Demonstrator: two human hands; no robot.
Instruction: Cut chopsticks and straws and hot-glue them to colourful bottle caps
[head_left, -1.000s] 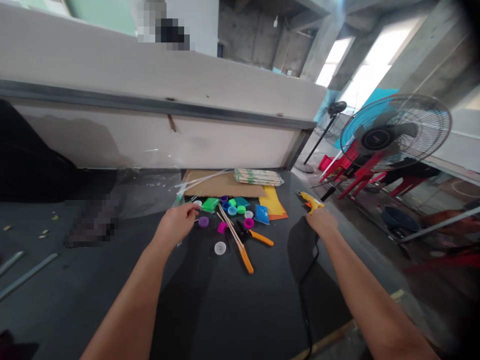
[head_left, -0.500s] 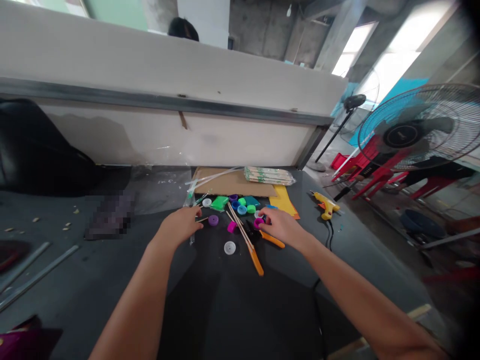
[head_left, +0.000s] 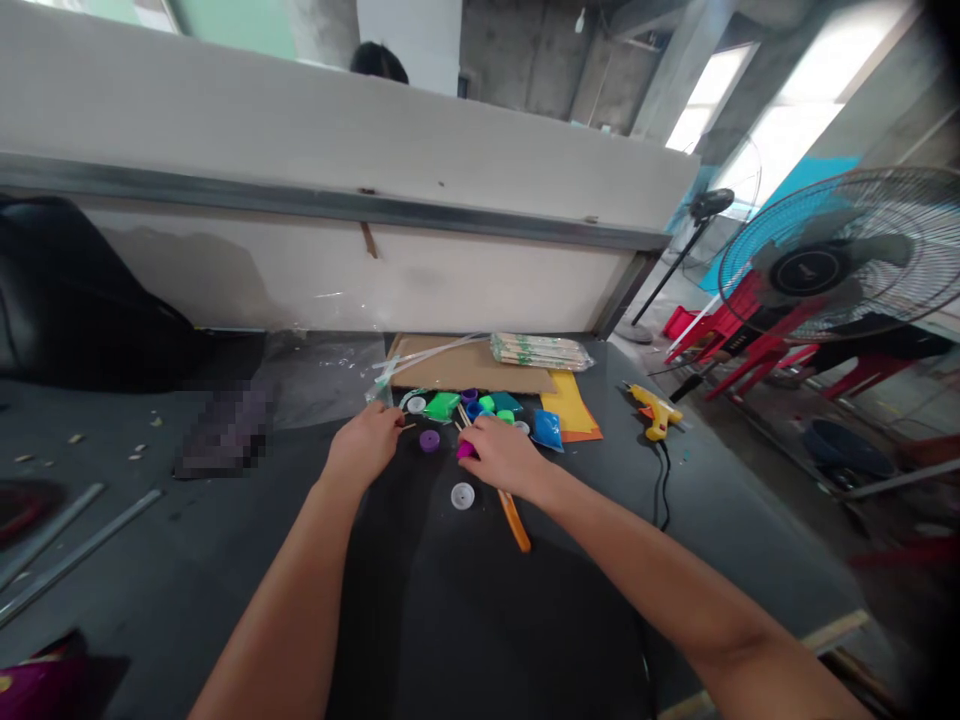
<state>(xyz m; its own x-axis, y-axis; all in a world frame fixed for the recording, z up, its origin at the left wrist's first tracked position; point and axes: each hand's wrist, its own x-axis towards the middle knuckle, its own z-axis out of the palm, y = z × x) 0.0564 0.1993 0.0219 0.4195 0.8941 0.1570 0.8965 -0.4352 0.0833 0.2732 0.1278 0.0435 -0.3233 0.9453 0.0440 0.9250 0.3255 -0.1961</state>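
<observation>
My left hand (head_left: 366, 440) is closed in a pinch, and the tip of a thin wooden stick (head_left: 409, 427) pokes out from its fingers. To the right, my right hand (head_left: 501, 455) has its fingers on a magenta bottle cap (head_left: 466, 450), partly covering it. A purple cap (head_left: 429, 441) lies between the hands, and a white cap (head_left: 463, 496) sits nearer to me. Behind them are a green packet (head_left: 442, 406), another white cap (head_left: 416, 405), and several blue and green caps. An orange handle (head_left: 515, 522) sticks out below my right hand; its upper part is hidden.
A cardboard sheet (head_left: 450, 375) carries a wrapped bundle of sticks (head_left: 540, 351). On the right are a blue packet (head_left: 547, 430), yellow sheet (head_left: 571, 405) and yellow glue gun (head_left: 654, 410) with a cord. Metal strips (head_left: 82, 550) lie left. A fan (head_left: 810, 268) stands beyond the table.
My right hand has moved left, from the far magenta cap to the one near the sticks, uncovering the blue packet. My left hand has drawn its fingers together and shifted slightly.
</observation>
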